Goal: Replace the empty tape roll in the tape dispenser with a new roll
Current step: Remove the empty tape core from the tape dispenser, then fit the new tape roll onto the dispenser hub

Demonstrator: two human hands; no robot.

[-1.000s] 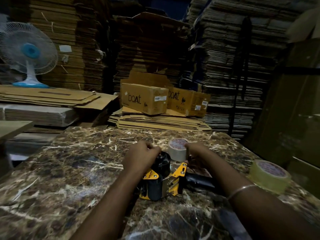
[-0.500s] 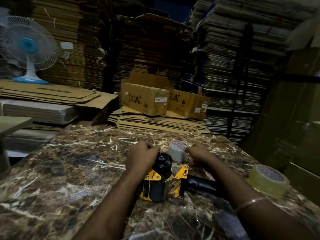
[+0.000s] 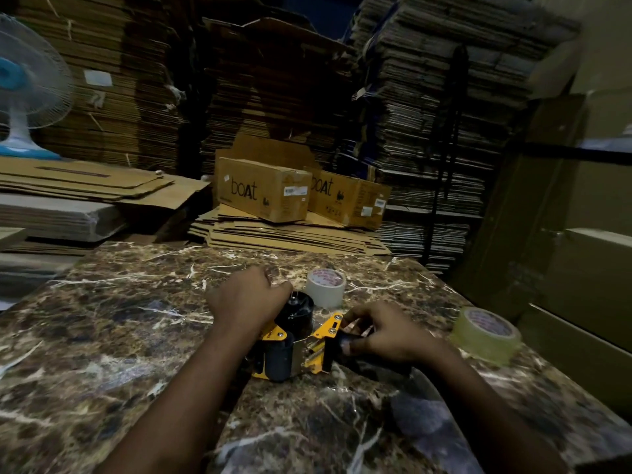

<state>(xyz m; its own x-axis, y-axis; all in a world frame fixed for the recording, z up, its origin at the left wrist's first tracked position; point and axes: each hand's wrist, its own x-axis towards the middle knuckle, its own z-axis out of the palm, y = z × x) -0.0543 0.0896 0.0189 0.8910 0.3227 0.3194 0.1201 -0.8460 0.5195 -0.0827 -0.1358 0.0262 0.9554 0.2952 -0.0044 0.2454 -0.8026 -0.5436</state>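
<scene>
On a dark, marble-patterned desk [image 3: 102, 336], a yellow and black tape dispenser [image 3: 290, 347] lies on its side near the middle. Left hand [image 3: 246, 299] is curled closed over the dispenser's black hub [image 3: 297, 307], pressing on it from the left. Right hand [image 3: 386, 333] grips the black handle at the dispenser's right end, fingers [image 3: 355, 321] bent around it beside a yellow bracket. Just beyond the dispenser, a whitish tape roll [image 3: 325, 287] stands on the desk, apart from both hands. A clear, yellowish tape roll [image 3: 485, 335] rests near the desk's right edge, well apart from the dispenser. Behind the desk, two brown cartons [image 3: 263, 188] printed "boAt" sit on flattened cardboard [image 3: 290, 234], with tall cardboard stacks behind. A blue and white fan [image 3: 20, 90] stands far left.
</scene>
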